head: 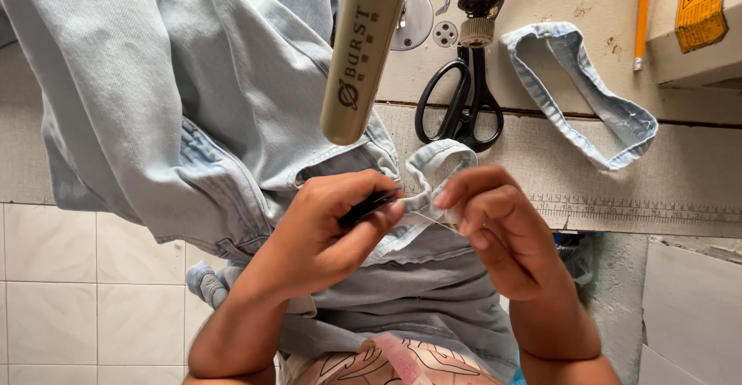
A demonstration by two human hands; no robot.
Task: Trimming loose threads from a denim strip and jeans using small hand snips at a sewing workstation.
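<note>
A pale blue denim garment (178,99) is draped from the sewing table (680,176) across the lap, filling the ten o'clock area. At centre, the left hand (325,230) is closed around a small dark tool (369,206), its tip set against a folded denim edge (433,168). Just at three o'clock of it, the right hand (498,226) is curled, a thin thread (433,221) pinched between its fingertips. Black scissors (460,110) lie at twelve o'clock beneath the cream sewing machine arm (363,52). A loose denim loop (580,91) rests at two o'clock.
</note>
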